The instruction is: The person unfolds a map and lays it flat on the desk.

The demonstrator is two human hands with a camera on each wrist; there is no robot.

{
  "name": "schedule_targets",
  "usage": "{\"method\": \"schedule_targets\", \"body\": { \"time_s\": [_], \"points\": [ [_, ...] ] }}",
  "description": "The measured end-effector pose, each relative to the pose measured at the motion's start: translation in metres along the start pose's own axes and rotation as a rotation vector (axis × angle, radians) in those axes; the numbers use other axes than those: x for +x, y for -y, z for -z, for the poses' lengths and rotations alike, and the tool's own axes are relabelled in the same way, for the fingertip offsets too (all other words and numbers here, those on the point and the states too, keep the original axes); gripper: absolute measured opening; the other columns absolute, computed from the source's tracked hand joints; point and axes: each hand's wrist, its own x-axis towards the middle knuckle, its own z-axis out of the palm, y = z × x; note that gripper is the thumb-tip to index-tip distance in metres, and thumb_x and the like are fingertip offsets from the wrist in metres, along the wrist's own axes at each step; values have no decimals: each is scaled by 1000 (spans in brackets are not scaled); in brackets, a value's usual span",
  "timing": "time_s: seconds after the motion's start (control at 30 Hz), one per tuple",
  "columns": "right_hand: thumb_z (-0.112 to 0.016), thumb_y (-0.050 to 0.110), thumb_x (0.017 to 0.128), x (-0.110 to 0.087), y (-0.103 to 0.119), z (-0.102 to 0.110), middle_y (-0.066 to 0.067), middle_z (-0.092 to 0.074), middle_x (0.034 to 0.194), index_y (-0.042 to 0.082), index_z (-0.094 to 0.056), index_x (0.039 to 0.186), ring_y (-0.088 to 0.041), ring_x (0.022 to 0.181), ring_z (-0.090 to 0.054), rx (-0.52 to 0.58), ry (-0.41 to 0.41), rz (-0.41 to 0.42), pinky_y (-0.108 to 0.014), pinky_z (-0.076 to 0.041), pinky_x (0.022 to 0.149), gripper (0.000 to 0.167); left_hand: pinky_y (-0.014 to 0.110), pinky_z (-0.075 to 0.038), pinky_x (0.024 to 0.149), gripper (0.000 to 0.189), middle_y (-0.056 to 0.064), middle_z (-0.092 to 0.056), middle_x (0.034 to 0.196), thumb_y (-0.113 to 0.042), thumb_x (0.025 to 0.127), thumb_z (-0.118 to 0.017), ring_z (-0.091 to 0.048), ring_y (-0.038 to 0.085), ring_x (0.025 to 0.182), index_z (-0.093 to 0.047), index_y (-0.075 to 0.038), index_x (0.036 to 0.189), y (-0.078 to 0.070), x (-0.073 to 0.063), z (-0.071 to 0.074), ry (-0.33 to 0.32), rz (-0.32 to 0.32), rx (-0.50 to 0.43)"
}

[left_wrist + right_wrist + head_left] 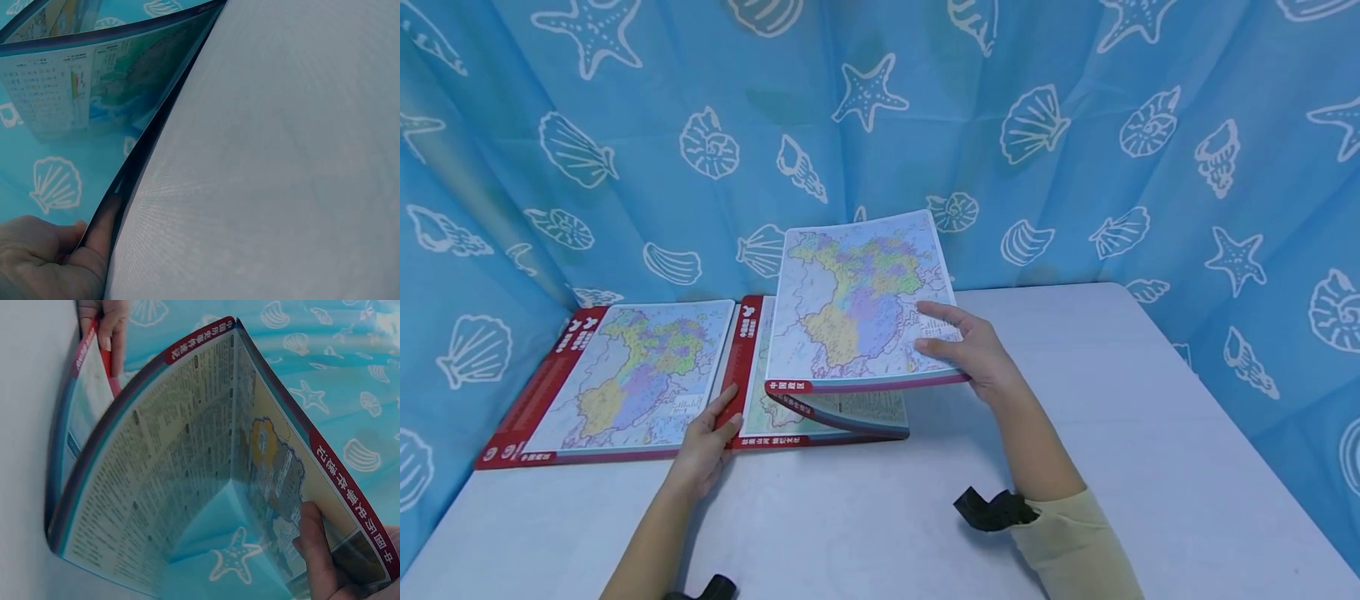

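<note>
A glossy folding map (861, 300) with a red left strip is partly unfolded on the table, its top panel lifted and tilted. My right hand (973, 346) pinches that panel's right edge, thumb and index finger on the map face. Other fingers (315, 550) press its underside in the right wrist view. Below the top panel, a text-covered panel (169, 444) bends down in a V-shaped fold. My left hand (700, 446) pinches the map's left edge at the red strip; the left wrist view shows thumb and finger around the edge.
A second folding map (640, 375) lies flat at the left, with red strips along its left side. Both are on a white-covered table (1150, 433). Behind stands a blue curtain (880, 150) with shell and starfish prints. Black straps (996, 510) hang at the wrists.
</note>
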Motion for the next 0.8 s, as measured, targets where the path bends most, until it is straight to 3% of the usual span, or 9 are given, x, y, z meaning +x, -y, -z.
{"method": "schedule_targets", "body": {
  "time_s": [0.27, 0.57, 0.8],
  "points": [
    [-72, 14, 83, -7, 7, 11, -10, -50, 138, 17, -50, 138, -12, 83, -68, -41, -12, 56, -21, -54, 70, 59, 22, -52, 85, 60, 12, -26, 149, -24, 100, -48, -50, 23, 119, -19, -31, 151, 1, -1, 1, 3, -5, 22],
    [-72, 17, 84, -12, 13, 22, -9, -49, 139, 18, -48, 140, -13, 87, -67, -89, -38, 58, -23, -55, 73, 60, 22, -52, 85, 61, 12, -27, 148, -25, 99, -50, -52, 20, 116, -20, -33, 151, 1, 0, 3, 4, -4, 18],
    [-73, 20, 83, -15, 16, 30, -9, -43, 144, 13, -46, 141, -22, 106, -62, -139, -94, 128, -19, -54, 76, 64, 22, -52, 85, 61, 12, -28, 147, -24, 99, -49, -57, 13, 107, -19, -32, 151, 0, 0, 3, 11, -6, 13]
  ]
}}
